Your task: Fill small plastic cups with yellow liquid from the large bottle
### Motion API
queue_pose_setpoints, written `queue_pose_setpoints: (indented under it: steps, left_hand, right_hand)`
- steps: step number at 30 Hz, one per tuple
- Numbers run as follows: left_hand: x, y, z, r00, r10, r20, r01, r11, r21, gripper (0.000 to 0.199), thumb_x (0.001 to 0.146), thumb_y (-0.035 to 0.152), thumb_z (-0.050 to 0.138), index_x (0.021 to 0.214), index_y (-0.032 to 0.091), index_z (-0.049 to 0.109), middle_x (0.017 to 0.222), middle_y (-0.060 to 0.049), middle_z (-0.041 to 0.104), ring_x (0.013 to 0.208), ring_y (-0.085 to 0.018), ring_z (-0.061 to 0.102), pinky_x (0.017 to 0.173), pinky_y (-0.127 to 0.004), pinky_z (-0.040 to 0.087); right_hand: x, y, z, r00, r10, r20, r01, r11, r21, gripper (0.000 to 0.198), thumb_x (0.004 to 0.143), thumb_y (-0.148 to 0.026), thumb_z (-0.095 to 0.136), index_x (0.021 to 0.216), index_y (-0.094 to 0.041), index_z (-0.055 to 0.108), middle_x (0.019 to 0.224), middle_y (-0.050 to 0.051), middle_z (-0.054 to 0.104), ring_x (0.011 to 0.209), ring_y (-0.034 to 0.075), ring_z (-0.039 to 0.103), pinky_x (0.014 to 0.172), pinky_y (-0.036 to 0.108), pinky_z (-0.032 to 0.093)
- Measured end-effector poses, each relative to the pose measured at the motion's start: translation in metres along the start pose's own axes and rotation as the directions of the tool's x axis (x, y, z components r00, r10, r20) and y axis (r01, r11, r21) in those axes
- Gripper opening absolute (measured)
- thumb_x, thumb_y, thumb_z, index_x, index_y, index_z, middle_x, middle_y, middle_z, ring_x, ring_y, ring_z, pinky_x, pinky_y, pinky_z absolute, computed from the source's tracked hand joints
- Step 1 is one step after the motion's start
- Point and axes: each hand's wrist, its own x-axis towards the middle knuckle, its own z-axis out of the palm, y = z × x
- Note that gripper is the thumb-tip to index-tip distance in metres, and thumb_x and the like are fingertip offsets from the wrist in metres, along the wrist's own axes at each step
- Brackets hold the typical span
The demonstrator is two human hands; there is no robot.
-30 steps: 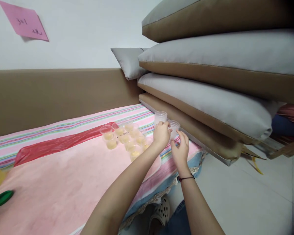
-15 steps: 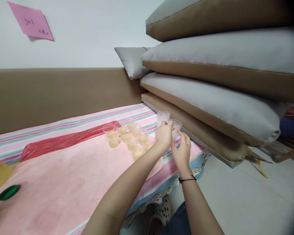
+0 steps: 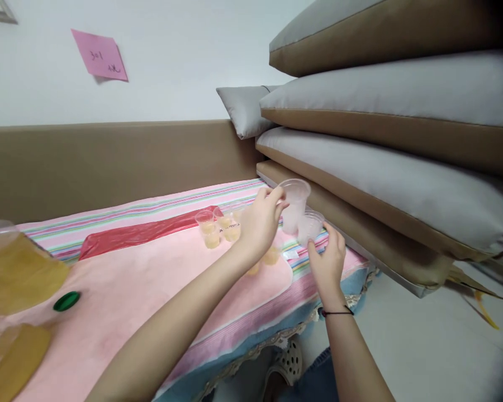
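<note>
The grip of the left hand [image 3: 260, 219] pinches a roughly upright clear cup [image 3: 295, 207] near its rim, just left of the second cup [image 3: 310, 228] loosely clasped by the right hand [image 3: 329, 258].

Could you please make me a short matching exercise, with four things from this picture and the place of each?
Things:
1. Left hand
2. Green lid
3. Pink paper note
4. Red plastic bag

Places:
A. Stuck on the white wall
B. Along the far edge of the pink mat
C. With its fingers at a clear plastic cup
D. Lying on the pink mat, well in from its far edge

Pairs: 1-C, 2-D, 3-A, 4-B
</note>
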Motion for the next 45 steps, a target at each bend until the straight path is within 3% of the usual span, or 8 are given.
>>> queue_pose_setpoints:
  steps: [8,16,31,34,36,38,41,45]
  left_hand:
    - [-0.115,-0.086,-0.088,0.971,-0.232,0.051,0.227,0.970,0.092,0.017,0.094,0.037,0.046,0.099,0.026,0.057,0.112,-0.003,0.062,0.073,-0.015,0.063,0.067,-0.028,0.047]
    - [-0.205,-0.133,-0.119,0.938,-0.329,0.112,0.313,0.939,0.143,0.019,0.095,0.036,0.044,0.102,0.026,0.058,0.113,-0.003,0.062,0.077,-0.015,0.064,0.075,-0.030,0.050]
    - [-0.248,-0.156,-0.113,0.931,-0.341,0.128,0.344,0.939,-0.001,0.022,0.095,0.029,0.046,0.113,0.025,0.056,0.130,-0.006,0.059,0.088,-0.014,0.065,0.088,-0.033,0.053]
    - [-0.252,-0.154,-0.123,0.955,-0.296,-0.004,0.296,0.955,0.022,0.032,0.095,0.030,0.047,0.126,0.027,0.051,0.138,-0.009,0.055,0.098,-0.016,0.066,0.089,-0.034,0.054]
    - [-0.256,-0.155,-0.136,0.952,-0.213,-0.219,0.242,0.963,0.117,0.035,0.094,0.030,0.049,0.129,0.027,0.048,0.138,-0.011,0.055,0.119,-0.021,0.060,0.097,-0.038,0.051]
    - [-0.261,-0.157,-0.152,0.875,-0.069,-0.479,0.228,0.931,0.284,0.039,0.091,0.028,0.055,0.129,0.025,0.045,0.138,-0.014,0.053,0.134,-0.025,0.048,0.108,-0.045,0.043]
    - [-0.271,-0.165,-0.181,0.658,0.129,-0.742,0.355,0.816,0.457,0.059,0.083,0.031,0.067,0.132,0.022,0.036,0.144,-0.018,0.042,0.144,-0.030,0.033,0.118,-0.053,0.028]
    - [-0.292,-0.181,-0.218,0.406,0.095,-0.909,0.537,0.780,0.321,0.074,0.082,0.043,0.066,0.139,0.018,0.025,0.150,-0.021,0.027,0.147,-0.030,0.023,0.121,-0.053,0.018]
  right_hand:
    - [-0.006,-0.018,0.000,0.999,-0.050,-0.021,0.052,0.995,0.082,0.054,0.080,-0.032,0.054,0.130,-0.012,0.053,0.123,0.019,0.056,0.115,0.036,0.052,0.099,0.055,0.041]
    - [-0.029,-0.060,-0.002,0.998,-0.052,0.043,0.039,0.968,0.248,0.057,0.082,-0.034,0.059,0.135,-0.016,0.049,0.127,0.018,0.056,0.108,0.032,0.057,0.085,0.048,0.052]
    - [-0.069,-0.115,0.011,0.976,-0.123,0.181,0.044,0.919,0.391,0.062,0.084,-0.037,0.062,0.140,-0.017,0.045,0.125,0.016,0.059,0.106,0.030,0.061,0.082,0.047,0.055]
    - [-0.078,-0.128,0.009,0.971,-0.139,0.194,0.042,0.901,0.433,0.062,0.085,-0.035,0.063,0.142,-0.018,0.044,0.127,0.016,0.058,0.109,0.030,0.060,0.085,0.048,0.054]
    - [-0.085,-0.139,0.009,0.966,-0.169,0.195,0.062,0.886,0.460,0.063,0.086,-0.034,0.064,0.143,-0.018,0.043,0.127,0.016,0.058,0.111,0.030,0.060,0.088,0.049,0.054]
    - [-0.095,-0.151,0.010,0.957,-0.212,0.198,0.090,0.866,0.493,0.063,0.087,-0.033,0.064,0.144,-0.018,0.043,0.126,0.016,0.059,0.111,0.030,0.060,0.089,0.050,0.054]
    - [-0.113,-0.171,0.016,0.934,-0.283,0.220,0.120,0.825,0.552,0.060,0.088,-0.031,0.063,0.143,-0.018,0.043,0.125,0.016,0.059,0.110,0.030,0.061,0.088,0.050,0.054]
    - [-0.147,-0.203,0.025,0.872,-0.397,0.285,0.143,0.766,0.627,0.051,0.093,-0.029,0.058,0.142,-0.020,0.043,0.124,0.014,0.060,0.111,0.029,0.060,0.089,0.049,0.055]
